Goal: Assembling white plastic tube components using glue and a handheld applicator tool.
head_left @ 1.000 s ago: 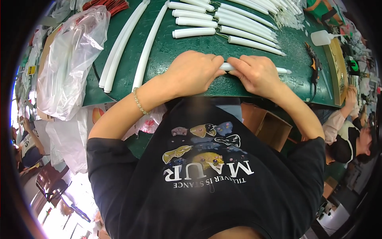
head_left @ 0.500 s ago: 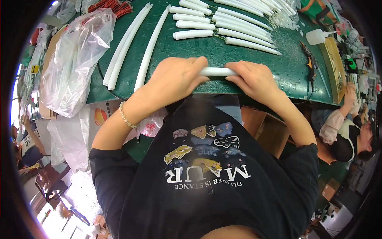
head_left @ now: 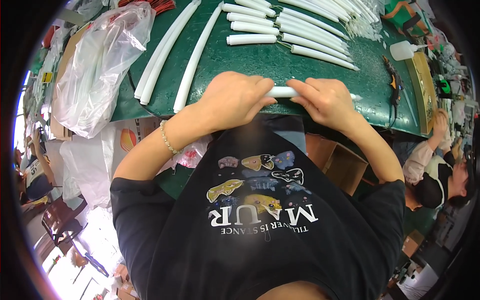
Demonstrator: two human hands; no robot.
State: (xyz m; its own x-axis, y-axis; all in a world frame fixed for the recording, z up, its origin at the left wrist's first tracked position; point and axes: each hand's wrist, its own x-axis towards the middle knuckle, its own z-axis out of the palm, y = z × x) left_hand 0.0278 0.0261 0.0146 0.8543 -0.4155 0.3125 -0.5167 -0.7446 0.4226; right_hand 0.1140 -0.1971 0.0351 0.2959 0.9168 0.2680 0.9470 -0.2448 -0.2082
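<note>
Green table (head_left: 240,65) seen from above. A clear plastic bag (head_left: 97,65) (crumpled, holding pale tubes) lies at the table's left end; a white squeeze bottle (head_left: 402,49) stands near its right end. Three long white tubes (head_left: 165,55) run lengthwise beside the bag; right of them lie several shorter tubes (head_left: 295,30), too crowded to count. At the table's near edge, one short white tube (head_left: 281,92) lies horizontally, long axis left–right, the left hand (head_left: 232,97) and right hand (head_left: 325,100) each closed in a grip around one end.
</note>
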